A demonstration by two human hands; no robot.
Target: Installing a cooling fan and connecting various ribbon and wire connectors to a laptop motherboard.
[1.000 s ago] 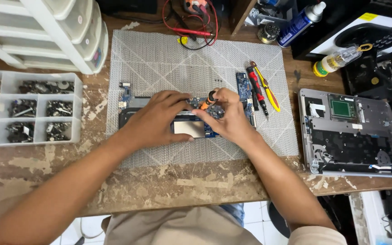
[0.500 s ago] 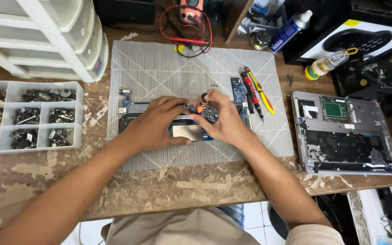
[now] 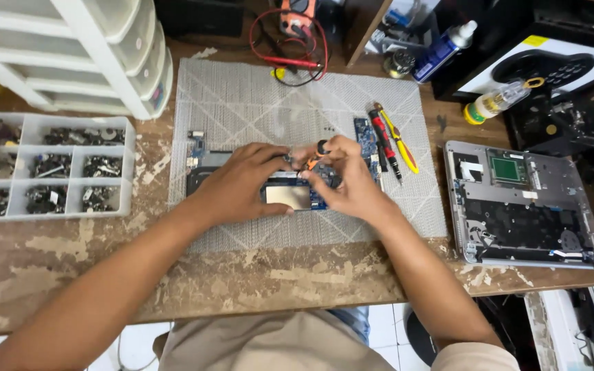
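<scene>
A blue laptop circuit board [image 3: 290,196] lies on the grey grid mat [image 3: 242,110] in the middle of the bench. My left hand [image 3: 242,185] rests flat on the board's left half, fingers pressing it down. My right hand [image 3: 345,178] is closed around a small orange-and-black screwdriver [image 3: 314,158], its tip pointing down at the board's upper middle. A smaller blue board strip [image 3: 364,134] lies just beyond my right hand.
A red screwdriver [image 3: 383,137] and a yellow one [image 3: 400,141] lie on the mat's right side. An opened laptop base [image 3: 520,203] sits at the right. A clear compartment box of screws [image 3: 46,165] stands at the left, white drawers [image 3: 97,55] behind it, a multimeter with red leads [image 3: 297,27] at the back.
Both hands stay on the board; my right hand has shifted slightly with the screwdriver. The camera view has drifted a little.
</scene>
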